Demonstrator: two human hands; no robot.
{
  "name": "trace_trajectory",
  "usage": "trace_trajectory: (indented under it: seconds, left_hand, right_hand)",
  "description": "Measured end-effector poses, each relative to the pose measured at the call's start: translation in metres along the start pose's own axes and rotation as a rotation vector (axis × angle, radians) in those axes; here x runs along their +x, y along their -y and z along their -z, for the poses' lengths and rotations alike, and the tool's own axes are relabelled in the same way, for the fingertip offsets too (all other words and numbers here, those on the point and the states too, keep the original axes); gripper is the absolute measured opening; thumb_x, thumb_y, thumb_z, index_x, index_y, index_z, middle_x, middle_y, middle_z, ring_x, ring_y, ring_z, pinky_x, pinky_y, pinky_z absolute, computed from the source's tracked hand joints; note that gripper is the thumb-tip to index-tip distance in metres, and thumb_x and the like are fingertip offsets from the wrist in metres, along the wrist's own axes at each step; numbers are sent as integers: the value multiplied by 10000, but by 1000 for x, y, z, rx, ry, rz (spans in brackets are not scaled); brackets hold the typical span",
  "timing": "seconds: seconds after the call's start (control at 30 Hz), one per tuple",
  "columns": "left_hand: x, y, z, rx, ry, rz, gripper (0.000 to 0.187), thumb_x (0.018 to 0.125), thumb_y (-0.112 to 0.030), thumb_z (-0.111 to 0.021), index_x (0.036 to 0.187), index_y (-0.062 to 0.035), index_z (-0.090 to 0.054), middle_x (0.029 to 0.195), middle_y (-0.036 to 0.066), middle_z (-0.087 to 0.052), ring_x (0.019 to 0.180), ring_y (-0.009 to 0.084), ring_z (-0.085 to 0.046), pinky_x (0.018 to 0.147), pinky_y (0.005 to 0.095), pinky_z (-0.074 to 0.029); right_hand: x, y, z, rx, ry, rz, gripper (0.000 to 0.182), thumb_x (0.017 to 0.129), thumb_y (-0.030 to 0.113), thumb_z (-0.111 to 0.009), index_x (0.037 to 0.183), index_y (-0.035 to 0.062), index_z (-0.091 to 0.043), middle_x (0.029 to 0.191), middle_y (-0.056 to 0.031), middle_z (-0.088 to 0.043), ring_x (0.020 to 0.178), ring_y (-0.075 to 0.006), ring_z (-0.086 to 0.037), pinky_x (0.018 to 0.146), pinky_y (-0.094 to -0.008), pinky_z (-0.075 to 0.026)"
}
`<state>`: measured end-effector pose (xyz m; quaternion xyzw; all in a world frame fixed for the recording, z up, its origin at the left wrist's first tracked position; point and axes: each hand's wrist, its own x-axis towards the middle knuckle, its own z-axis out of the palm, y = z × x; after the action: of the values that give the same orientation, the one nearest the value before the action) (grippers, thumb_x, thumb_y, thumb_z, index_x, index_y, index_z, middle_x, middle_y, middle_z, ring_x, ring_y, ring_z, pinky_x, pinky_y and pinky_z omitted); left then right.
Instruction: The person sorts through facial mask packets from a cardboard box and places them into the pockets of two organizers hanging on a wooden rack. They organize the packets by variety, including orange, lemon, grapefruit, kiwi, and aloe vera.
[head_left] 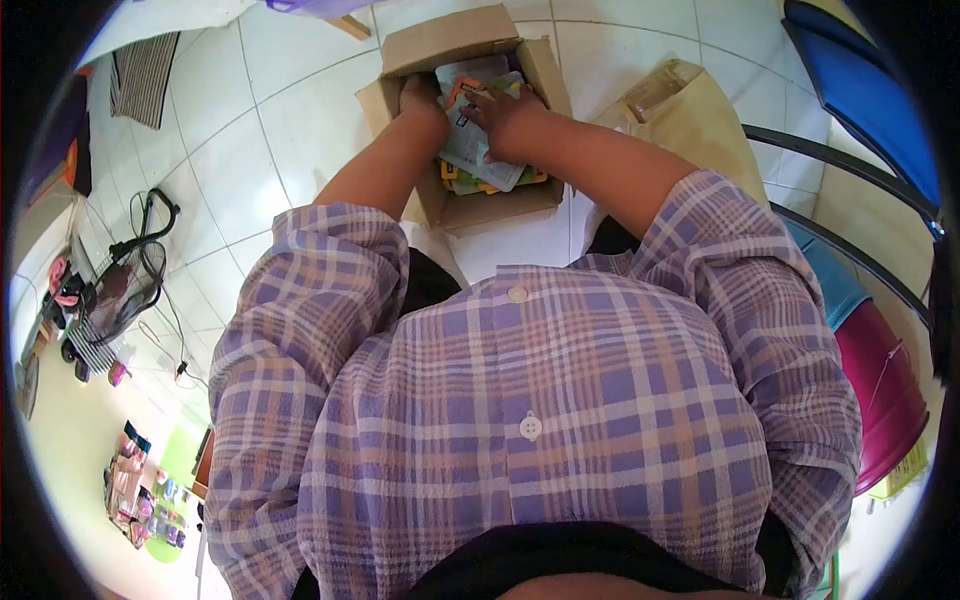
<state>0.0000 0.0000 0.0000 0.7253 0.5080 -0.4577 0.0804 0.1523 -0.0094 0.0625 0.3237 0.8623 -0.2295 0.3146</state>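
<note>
An open cardboard box [450, 38] stands on the floor with its flaps folded out. Inside it lie several flat pouches, among them a silver-grey pouch [478, 148] on top and yellow-and-green packets [462, 182] lower down. My left hand [420, 95] reaches down along the box's left inner wall, and its fingers are mostly hidden. On top of the pouches rests my right hand [508, 122], fingers spread over the silver-grey one and an orange-marked packet [461, 92].
A tan bag or sack [690, 110] sits right of the box. Farther right is a blue chair [870, 80] with black tubing, above a magenta bucket [880, 390]. On the left are a fallen black fan [130, 280] with cords and a striped mat [145, 80].
</note>
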Motion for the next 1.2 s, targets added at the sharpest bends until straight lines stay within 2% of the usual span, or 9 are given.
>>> trace_trajectory:
  seconds: [0.3,0.37,0.57,0.7,0.8,0.87,0.97,1.1,1.2]
  left_hand:
    - [-27,-4,7,89,-10,-144,370,892,-237,-541,1199,-74,-666,1357,156,-557,1280,278,-501,1076,409,-322]
    - [-4,-7,-13,-133,-52,-123,305,881,-212,-549,1105,-83,-712,1145,143,-685,1060,286,-652,913,421,-476]
    - [-30,19,3,-140,-176,-378,195,819,-140,-606,955,-72,-727,913,162,-715,868,277,-707,703,416,-549]
    - [-81,81,54,-314,-190,-412,181,819,-142,-630,958,-48,-697,900,184,-700,830,286,-701,680,429,-542]
    - [-111,136,71,-712,-502,-439,177,867,-149,-626,997,-34,-660,853,146,-684,720,231,-675,621,367,-526]
    - [-154,166,104,-1450,-116,-295,156,902,-127,-624,1024,-29,-637,822,68,-644,645,137,-602,593,301,-495]
    - [-154,171,104,-1760,-248,-398,217,894,-180,-686,1020,-8,-647,794,21,-617,649,90,-572,583,251,-477]
    - [-186,183,145,-1719,-648,-460,178,869,-51,-682,1036,5,-654,883,37,-643,681,100,-574,620,247,-489]
    - [-206,197,170,-1199,-1230,-618,289,731,64,-670,962,-90,-749,1084,87,-699,1085,240,-632,918,321,-493]
  right_hand:
    - [2,-5,-4,153,-101,149,831,656,216,-838,1404,132,-486,1414,-127,-498,1236,-314,-533,991,-450,-466]
    - [-11,3,21,-42,247,121,571,638,216,-836,1181,131,-681,1174,-136,-663,1100,-315,-620,895,-466,-514]
    - [-29,2,28,-221,159,214,362,623,343,-842,882,99,-771,1034,-129,-709,981,-331,-664,825,-437,-537]
    - [-13,-4,46,-112,352,270,576,636,413,-843,1079,66,-719,1135,-137,-679,1033,-357,-642,855,-430,-524]
    - [-20,-27,63,154,180,182,806,659,437,-844,1307,48,-565,1280,-123,-614,1060,-355,-631,896,-432,-504]
    - [-54,-38,102,689,-65,293,875,713,378,-839,1393,9,-431,1307,-130,-582,1039,-281,-643,925,-407,-498]
    - [-54,-45,125,1341,-161,397,719,779,287,-812,1342,-5,-474,1195,-104,-613,1042,-207,-629,901,-365,-516]
    - [-82,-44,174,1650,-387,501,597,883,356,-712,1330,22,-498,1084,-56,-609,1023,-176,-637,845,-337,-536]
    - [-108,-42,193,2080,-138,856,610,938,421,-611,1375,27,-448,1166,-75,-618,1052,-205,-640,828,-367,-558]
